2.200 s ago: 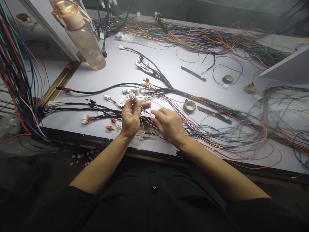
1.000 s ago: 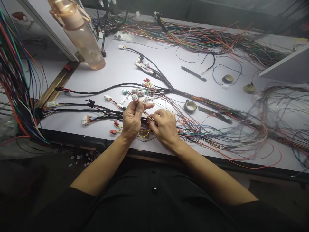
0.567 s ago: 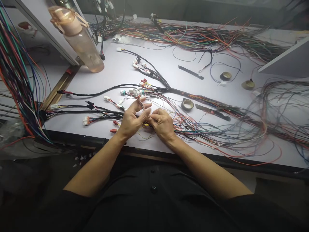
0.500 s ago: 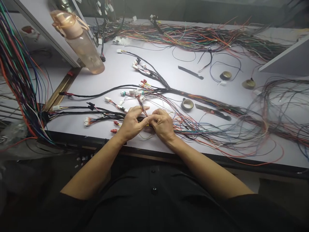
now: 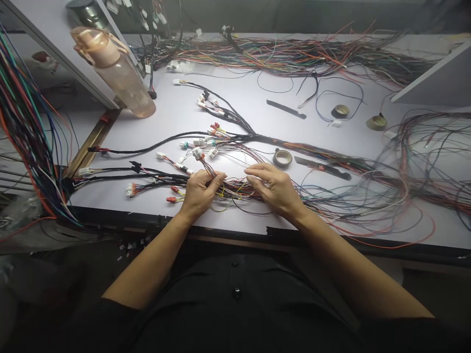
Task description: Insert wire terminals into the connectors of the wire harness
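My left hand (image 5: 200, 192) is closed around a bundle of thin wires (image 5: 210, 169), the thumb pressed along it. A white and orange connector (image 5: 198, 153) sticks up from that bundle beyond my fingers. To the right, my right hand (image 5: 276, 190) hovers over the loose coloured wires (image 5: 239, 187), fingers stretched out and the thumb apart from them. I see nothing held in it, though its palm side is hidden. Black-wrapped harness branches (image 5: 162, 172) run left from under my left hand, ending in connectors such as a white one (image 5: 130, 190) and a red one (image 5: 171, 199).
A second taped harness (image 5: 270, 140) lies behind my hands. Tape rolls (image 5: 282, 158) and dark flat blades (image 5: 324, 167) lie to the right. A peach bottle (image 5: 117, 73) stands back left. Tangled wires (image 5: 279, 54) cover the table's rear; more wires hang at far left.
My right hand has moved right, away from my left hand, and its fingers have opened. My left hand keeps hold of the wires; their connector now leans further left.
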The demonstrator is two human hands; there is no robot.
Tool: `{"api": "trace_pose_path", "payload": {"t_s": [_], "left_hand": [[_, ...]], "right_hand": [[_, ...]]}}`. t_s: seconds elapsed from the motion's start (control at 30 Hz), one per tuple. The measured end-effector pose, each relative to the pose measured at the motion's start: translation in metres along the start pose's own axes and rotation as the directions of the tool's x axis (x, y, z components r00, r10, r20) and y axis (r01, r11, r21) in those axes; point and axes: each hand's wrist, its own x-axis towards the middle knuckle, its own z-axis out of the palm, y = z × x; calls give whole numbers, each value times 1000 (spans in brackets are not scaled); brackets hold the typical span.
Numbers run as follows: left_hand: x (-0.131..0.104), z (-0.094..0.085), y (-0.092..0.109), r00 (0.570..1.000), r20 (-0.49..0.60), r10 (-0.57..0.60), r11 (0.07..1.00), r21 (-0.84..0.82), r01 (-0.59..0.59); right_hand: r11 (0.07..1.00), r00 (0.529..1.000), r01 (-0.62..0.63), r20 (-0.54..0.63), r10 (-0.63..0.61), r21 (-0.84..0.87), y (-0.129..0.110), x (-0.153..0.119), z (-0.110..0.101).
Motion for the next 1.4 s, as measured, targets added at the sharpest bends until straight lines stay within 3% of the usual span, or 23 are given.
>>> {"api": "trace_pose_path", "payload": {"t_s": [0.27,0.5,0.6,0.7,0.83,0.93,1.1,1.2,1.4], "left_hand": [[-7,-2,-3,992,-13,122,988,93,-120],[-12,-4,-7,994,-66,83,990,-105,-90],[-13,-5,-7,990,-98,99,986,-122,-111],[-14,-5,-8,994,-101,36,992,-119,-48],[-14,-7,-10,999,-39,-15,994,-109,11],[-13,-8,-8,1000,-24,-10,996,-90,7],[-15,-8,-8,1000,-17,-8,997,-82,7],[-16,-8,-10,1000,-26,-14,996,-83,12],[-17,-8,-12,999,-49,5,994,-109,-10]], "right_hand": [[956,993,119,46,-111,-269,-9,-14,22],[947,991,116,-36,-132,-300,-11,-40,3],[943,992,111,-27,-126,-313,-10,-48,0],[951,993,106,-24,-117,-290,-7,-53,0],[977,997,67,-29,-75,-201,-8,-47,-3],[967,997,59,-42,-71,-249,-12,-32,-5],[888,978,199,144,-152,-414,-11,-7,0],[867,968,229,195,-156,-443,-5,-9,0],[894,981,190,107,-160,-406,-2,-26,-15]]}}
